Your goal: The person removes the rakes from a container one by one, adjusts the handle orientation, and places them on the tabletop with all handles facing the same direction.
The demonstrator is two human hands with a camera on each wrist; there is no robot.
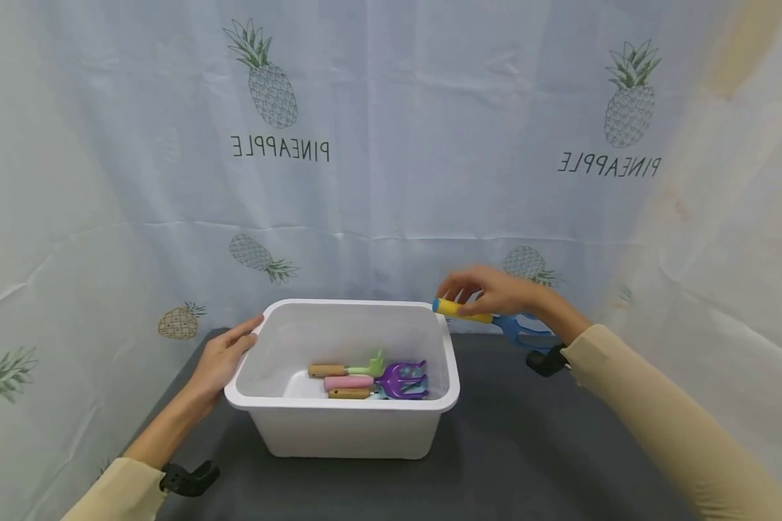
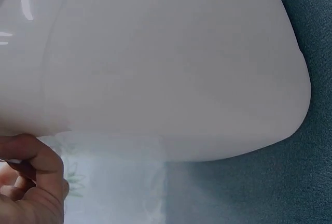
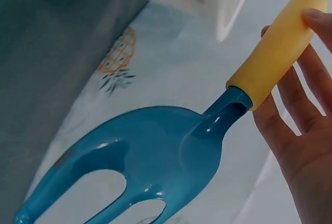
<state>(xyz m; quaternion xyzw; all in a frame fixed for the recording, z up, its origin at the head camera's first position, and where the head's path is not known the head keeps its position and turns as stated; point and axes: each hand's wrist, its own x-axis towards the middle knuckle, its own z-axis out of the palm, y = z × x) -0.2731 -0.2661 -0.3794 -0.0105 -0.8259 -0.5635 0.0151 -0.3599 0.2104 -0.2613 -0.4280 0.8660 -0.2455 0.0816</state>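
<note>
A white plastic tub (image 1: 352,428) stands on the dark table. My left hand (image 1: 220,362) holds its left rim, the fingers bent at the edge in the left wrist view. To the right of the tub, my right hand (image 1: 492,291) grips a blue garden hand fork (image 3: 161,151) by its yellow handle (image 3: 282,45). The fork's tines point right and away from the tub, while the handle end is near the right rim. Inside the tub lie a purple hand fork (image 1: 400,381) with a pink handle, a light green tool (image 1: 373,365) with a wooden handle, and another wooden handle (image 1: 349,394).
A dark grey table (image 1: 528,434) extends around the tub. Behind it and at both sides hangs a pale curtain (image 1: 391,145) printed with pineapples. A black strap (image 1: 189,479) is on the left wrist, and another black strap (image 1: 547,360) on the right.
</note>
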